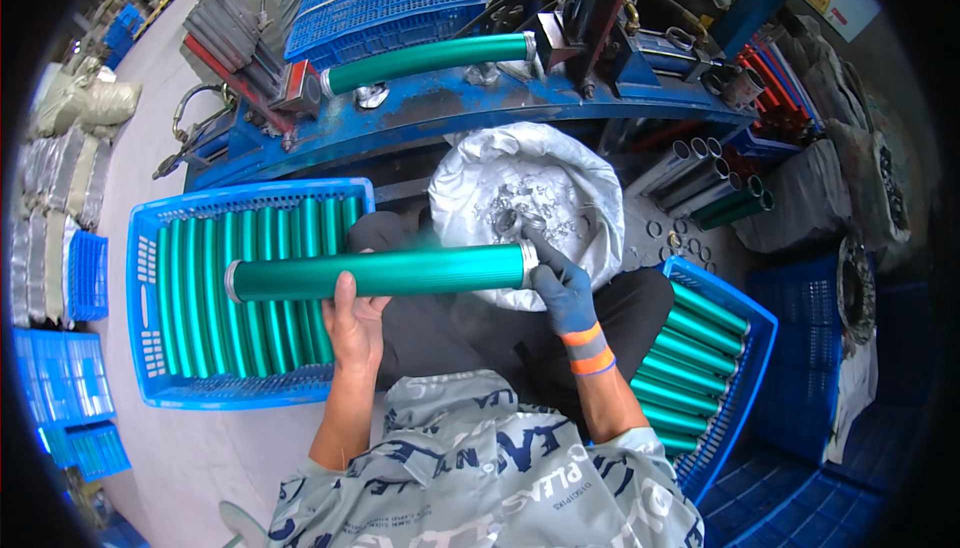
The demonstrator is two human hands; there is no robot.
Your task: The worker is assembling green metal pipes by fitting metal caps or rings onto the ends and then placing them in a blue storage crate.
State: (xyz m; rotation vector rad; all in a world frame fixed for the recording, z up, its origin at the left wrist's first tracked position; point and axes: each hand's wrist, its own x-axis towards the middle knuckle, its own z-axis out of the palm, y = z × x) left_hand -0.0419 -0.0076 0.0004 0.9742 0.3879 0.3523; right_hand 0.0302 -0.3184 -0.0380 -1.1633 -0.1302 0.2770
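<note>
Across my lap lies a green metal tube [385, 273] with a silver collar at each end, held level. My bare left hand [354, 326] grips it from below, left of its middle, thumb along the near side. At the right end my right hand [562, 288], in a dark blue glove with an orange and grey cuff, has its fingers closed around the silver collar [529, 264]. Just beyond that hand stands an open white sack [455, 173] holding many small metal rings [520, 203]. Part of the right fingertips is hidden behind the tube end.
A blue crate [250, 397] of green tubes stands to my left, and another blue crate [762, 343] of tubes to my right. Ahead, a blue machine bench [440, 108] with cylinders carries one green tube [430, 62]. Bare metal pipes [690, 173] and loose rings [680, 243] lie right of the sack.
</note>
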